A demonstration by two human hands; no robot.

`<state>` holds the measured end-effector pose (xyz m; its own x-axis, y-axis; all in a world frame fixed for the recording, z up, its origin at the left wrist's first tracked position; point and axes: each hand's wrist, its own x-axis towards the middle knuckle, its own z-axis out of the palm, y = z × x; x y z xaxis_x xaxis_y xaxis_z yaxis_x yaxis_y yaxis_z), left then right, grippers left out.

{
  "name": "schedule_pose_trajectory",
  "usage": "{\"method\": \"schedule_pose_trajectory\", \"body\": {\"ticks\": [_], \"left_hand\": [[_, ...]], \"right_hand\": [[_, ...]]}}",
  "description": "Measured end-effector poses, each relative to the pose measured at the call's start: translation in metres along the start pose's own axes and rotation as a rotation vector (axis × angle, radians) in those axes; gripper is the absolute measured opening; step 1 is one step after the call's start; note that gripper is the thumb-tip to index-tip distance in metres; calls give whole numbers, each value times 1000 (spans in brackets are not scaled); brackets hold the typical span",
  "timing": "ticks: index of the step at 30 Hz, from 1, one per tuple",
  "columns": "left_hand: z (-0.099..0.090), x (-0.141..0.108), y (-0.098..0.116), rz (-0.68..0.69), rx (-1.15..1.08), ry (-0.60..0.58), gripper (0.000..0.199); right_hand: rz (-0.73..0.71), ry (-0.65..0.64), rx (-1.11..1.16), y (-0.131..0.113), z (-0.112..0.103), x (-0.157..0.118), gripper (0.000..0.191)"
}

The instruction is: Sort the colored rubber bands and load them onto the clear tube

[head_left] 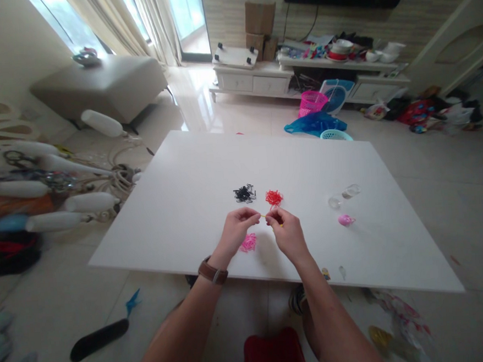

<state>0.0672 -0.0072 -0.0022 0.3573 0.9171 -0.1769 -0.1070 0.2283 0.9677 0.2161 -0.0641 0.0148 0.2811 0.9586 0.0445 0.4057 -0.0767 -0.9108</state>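
Above the white table [193, 206], my left hand [239, 228] and my right hand [287, 233] face each other with fingertips pinched. Between them runs a thin yellow rubber band [263, 216], held at both ends. Just beyond my hands lie a pile of black rubber bands [244, 194] and a pile of red rubber bands [274, 197]. A pile of pink rubber bands [248, 242] rests below my left hand, which partly covers it. Off to the right are a clear container [351, 191], a clear round piece [334, 202] and a small pink object [345, 220].
Stickers [326, 274] mark the table's near edge. A red stool [274, 352] is below me. Beyond the table stand a pink basket [313, 103], a blue plastic bag [316, 123] and a low white cabinet [255, 83]. A chandelier [123, 175] lies on the left.
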Motion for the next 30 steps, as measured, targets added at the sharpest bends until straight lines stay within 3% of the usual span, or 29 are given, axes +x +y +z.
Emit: {"method": "schedule_pose_trajectory", "body": {"ticks": [7, 12, 14, 17, 20, 23, 30], "left_hand": [[-16, 5, 3, 131, 3, 298, 16], [4, -1, 0, 114, 66, 126, 16], [9, -1, -1, 71, 33, 129, 20], [5, -1, 3, -63, -195, 134, 35], [-3, -4, 14, -154, -517, -3, 50], [-5, -10, 27, -138, -590, -100, 63], [1, -18, 41, -88, -558, -134, 76]], "right_hand": [[18, 29, -8, 3, -3, 4, 11], [-17, 5, -11, 0, 5, 5, 11], [-41, 48, -32, 1, 2, 6, 12], [-36, 130, -136, 9, -13, 10, 13], [53, 117, -308, 24, -31, 13, 12], [134, 45, -450, 38, -43, 12, 11], [205, -15, -550, 46, -41, 12, 10]]}}
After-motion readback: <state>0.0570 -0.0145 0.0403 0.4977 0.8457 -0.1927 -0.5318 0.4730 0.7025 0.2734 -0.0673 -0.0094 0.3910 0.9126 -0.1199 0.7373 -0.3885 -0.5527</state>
